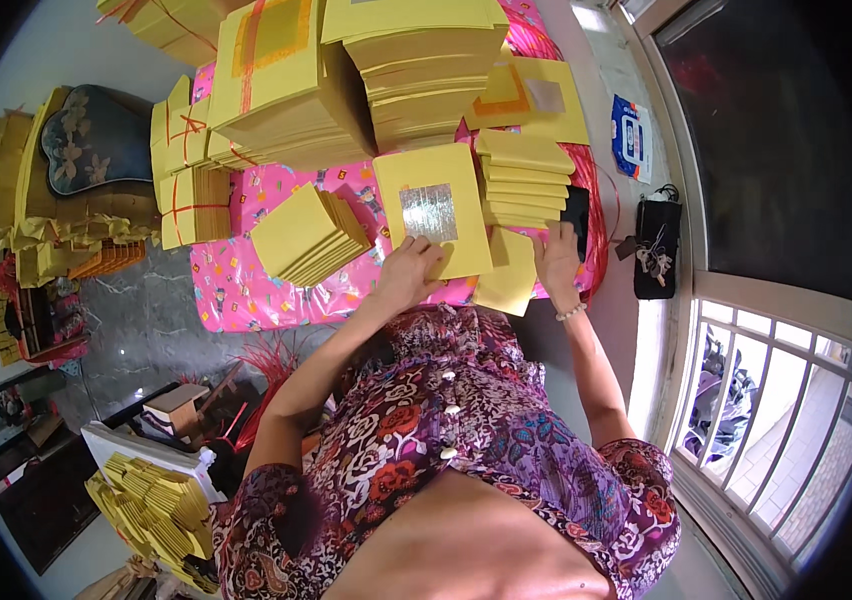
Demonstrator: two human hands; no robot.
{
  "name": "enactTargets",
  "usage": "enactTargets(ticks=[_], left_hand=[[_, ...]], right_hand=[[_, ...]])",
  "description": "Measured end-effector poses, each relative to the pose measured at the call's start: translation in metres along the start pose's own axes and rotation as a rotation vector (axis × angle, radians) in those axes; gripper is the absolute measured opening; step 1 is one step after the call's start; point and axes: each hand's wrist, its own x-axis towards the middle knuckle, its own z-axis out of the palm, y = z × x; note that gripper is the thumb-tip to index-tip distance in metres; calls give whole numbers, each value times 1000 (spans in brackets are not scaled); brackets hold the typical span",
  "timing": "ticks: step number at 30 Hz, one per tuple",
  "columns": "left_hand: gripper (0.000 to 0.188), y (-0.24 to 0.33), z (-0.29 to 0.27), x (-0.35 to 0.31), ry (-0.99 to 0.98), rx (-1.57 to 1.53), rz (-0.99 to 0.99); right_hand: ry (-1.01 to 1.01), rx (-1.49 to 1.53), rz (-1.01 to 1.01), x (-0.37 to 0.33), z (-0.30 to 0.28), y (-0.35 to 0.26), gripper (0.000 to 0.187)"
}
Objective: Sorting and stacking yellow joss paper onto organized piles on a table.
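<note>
A yellow paper sheet [466, 225] with a silver foil square lies in front of me on the pink table cover. My left hand [412, 272] is closed on its lower part, with bent fingers just below the foil. To the right, my right hand [557, 258] reaches up with its fingers stretched out at the near corner of a stack of folded yellow papers [526, 185]. A loose yellow piece [508, 275] lies between the hands, partly under the sheet. Left of the sheet, a fanned stack of folded yellow papers [308, 240] rests at a slant.
Tall yellow paper stacks [411, 95] crowd the table's far side, some tied with red string. Red strands [601, 220] hang along the right edge of the pink cover [231, 300]. A blue-and-white pack [631, 137] and keys [655, 262] on a black pouch lie by the window.
</note>
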Motion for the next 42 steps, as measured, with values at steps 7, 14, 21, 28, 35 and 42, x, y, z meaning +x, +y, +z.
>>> enactTargets(ticks=[7,14,21,28,35,42], left_hand=[[37,-20,-18,16,-161,-265,-57],[24,-46,-16,25,-317,-643,-207],[25,-66,-6,31,-371,-892,-314],[26,-71,-4,35,-384,-940,-364],[27,-66,-8,35,-387,-926,-377],[27,-65,-2,36,-347,-901,-436]], right_hand=[[-420,617,-382,33,-66,-82,30],[-519,514,-620,29,-46,-95,22],[-531,594,-502,38,-25,-96,22],[-591,672,-385,43,-18,-100,23],[-631,739,-270,39,-13,-99,21],[-634,734,-258,40,-16,-99,22]])
